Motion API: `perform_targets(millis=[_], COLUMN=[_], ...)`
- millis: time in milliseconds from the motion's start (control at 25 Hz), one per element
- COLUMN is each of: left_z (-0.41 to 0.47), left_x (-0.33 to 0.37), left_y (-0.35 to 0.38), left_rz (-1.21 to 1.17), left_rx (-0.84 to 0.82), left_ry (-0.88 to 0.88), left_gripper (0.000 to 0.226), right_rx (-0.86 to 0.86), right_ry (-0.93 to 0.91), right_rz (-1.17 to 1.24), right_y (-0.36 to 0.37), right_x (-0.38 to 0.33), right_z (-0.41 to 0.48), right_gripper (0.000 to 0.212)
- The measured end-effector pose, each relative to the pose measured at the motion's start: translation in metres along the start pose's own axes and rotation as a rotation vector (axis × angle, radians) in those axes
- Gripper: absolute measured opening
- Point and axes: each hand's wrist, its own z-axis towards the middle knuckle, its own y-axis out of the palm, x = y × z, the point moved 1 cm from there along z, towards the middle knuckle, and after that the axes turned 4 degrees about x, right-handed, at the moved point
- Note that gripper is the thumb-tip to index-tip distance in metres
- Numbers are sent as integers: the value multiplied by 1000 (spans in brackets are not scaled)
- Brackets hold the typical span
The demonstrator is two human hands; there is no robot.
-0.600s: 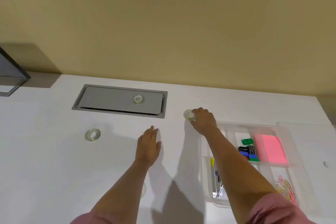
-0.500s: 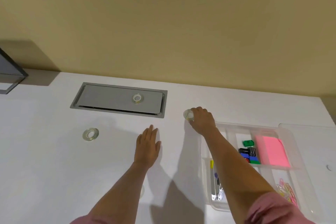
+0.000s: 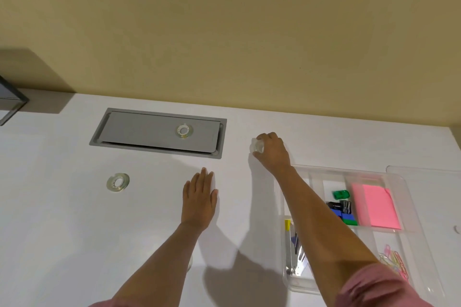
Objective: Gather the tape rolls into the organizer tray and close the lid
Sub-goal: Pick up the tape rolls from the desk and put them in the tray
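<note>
My right hand grips a clear tape roll tilted up off the white desk, just beyond the far left corner of the clear organizer tray. A second clear roll lies flat on the desk at the left. A third roll rests on the grey cable hatch. Part of another roll peeks out from under my left forearm. My left hand lies flat on the desk, fingers together, holding nothing. The tray's clear lid lies open to the right of the tray.
The tray holds pink sticky notes, green, black and blue clips, coloured paper clips and a stapler. A dark metal frame stands at the far left. A beige wall bounds the desk's far edge.
My right hand has closed around the tape roll and tipped it up off the desk. The left hand stays flat in place. The view has shifted slightly.
</note>
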Motion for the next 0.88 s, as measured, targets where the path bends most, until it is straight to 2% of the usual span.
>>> perform_targets(millis=[80, 400, 600, 880], left_z=[0, 0, -6, -10], left_x=[2, 5, 9, 10], left_y=[-2, 2, 11, 19], left_rz=[1, 7, 2, 22], left_rx=[-12, -4, 21, 26], left_ry=[17, 56, 26, 11], left_gripper=[42, 53, 58, 86], right_rx=[49, 45, -149, -96], right_ry=[9, 37, 94, 18], right_rz=[97, 107, -76, -313], right_y=[-15, -85, -72, -34], right_x=[3, 40, 65, 71], right_z=[-6, -64, -97, -105], right_gripper=[43, 44, 46, 48])
